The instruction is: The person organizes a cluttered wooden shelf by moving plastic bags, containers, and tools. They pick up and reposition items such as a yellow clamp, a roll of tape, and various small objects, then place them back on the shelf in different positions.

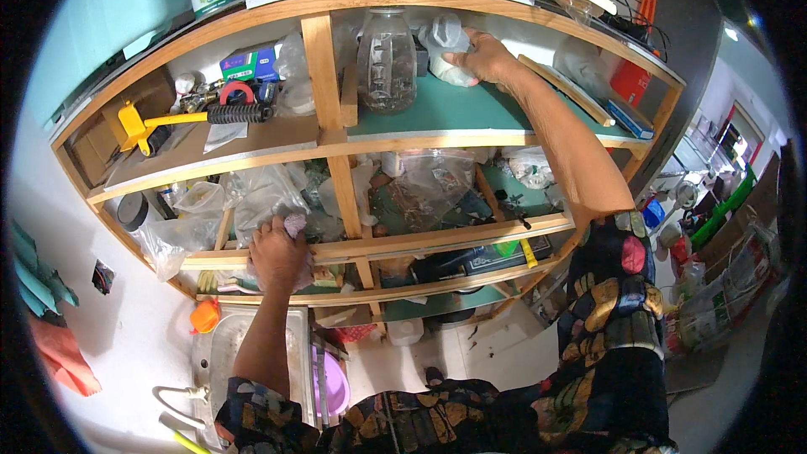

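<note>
My right hand (482, 57) grips a translucent plastic bag (446, 44) with white contents on the green upper shelf (441, 110). Left of that bag stands a large clear jar (387, 63). Lower down, my left hand (277, 255) is closed around a pale purple cloth (294, 225) at the wooden rail of the shelf below. Part of the cloth is hidden behind my fingers. Crumpled clear plastic bags (265, 192) lie just behind this hand.
A yellow tool with a black spring grip (189, 118) lies on the upper left shelf, near red tape (237, 93). Wooden strips (567, 91) lean at the right. Below is a steel sink (233, 340) with a faucet (189, 394); a purple basin (331, 384) stands beside it.
</note>
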A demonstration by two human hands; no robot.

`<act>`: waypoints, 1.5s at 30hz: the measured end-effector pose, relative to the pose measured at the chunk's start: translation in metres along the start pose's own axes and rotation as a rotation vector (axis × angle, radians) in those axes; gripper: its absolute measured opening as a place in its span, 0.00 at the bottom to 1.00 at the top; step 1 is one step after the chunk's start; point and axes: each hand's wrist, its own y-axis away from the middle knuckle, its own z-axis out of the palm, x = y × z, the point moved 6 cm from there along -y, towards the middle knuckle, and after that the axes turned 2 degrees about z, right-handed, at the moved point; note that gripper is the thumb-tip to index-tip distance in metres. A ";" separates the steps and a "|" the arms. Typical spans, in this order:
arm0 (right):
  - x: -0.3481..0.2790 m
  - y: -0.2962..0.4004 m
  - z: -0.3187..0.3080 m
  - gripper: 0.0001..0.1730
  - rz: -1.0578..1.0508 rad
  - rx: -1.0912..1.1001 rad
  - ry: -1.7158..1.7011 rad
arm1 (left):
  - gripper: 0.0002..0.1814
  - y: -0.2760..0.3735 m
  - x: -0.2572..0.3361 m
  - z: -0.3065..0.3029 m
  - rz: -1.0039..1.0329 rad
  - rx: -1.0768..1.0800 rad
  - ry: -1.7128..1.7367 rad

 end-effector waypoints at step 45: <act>0.146 0.121 0.135 0.41 -0.312 0.219 0.462 | 0.30 -0.001 0.008 0.005 0.036 -0.025 0.076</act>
